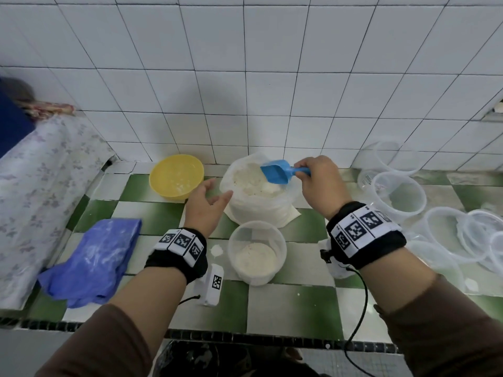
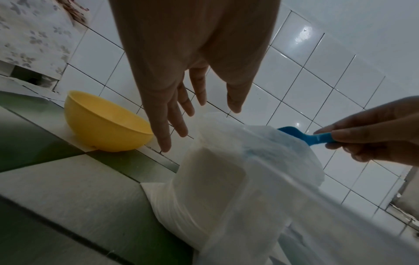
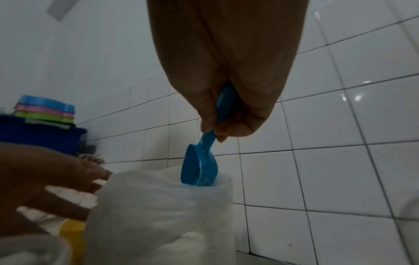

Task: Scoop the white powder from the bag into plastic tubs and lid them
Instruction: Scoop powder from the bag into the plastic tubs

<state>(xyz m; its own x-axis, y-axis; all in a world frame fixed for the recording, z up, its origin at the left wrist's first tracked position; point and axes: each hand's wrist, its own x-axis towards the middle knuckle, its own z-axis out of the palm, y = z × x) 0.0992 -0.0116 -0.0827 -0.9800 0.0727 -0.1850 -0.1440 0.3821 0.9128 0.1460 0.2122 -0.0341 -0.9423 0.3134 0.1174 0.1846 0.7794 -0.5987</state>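
One hand [image 1: 319, 183] gripping scoop [image 1: 280, 171] (tilted), other [image 1: 204, 206] spread

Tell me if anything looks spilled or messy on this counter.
Yes. A small white blob of powder lies on the counter just left of the partly filled tub, and the blue cloth is dusted with white powder. Nothing looks tipped over.

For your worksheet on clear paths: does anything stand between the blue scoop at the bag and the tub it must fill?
Nothing visible does. The right hand holds the blue scoop at the mouth of the bag; the partly filled tub stands open just in front of the bag. The left hand is off to the side.
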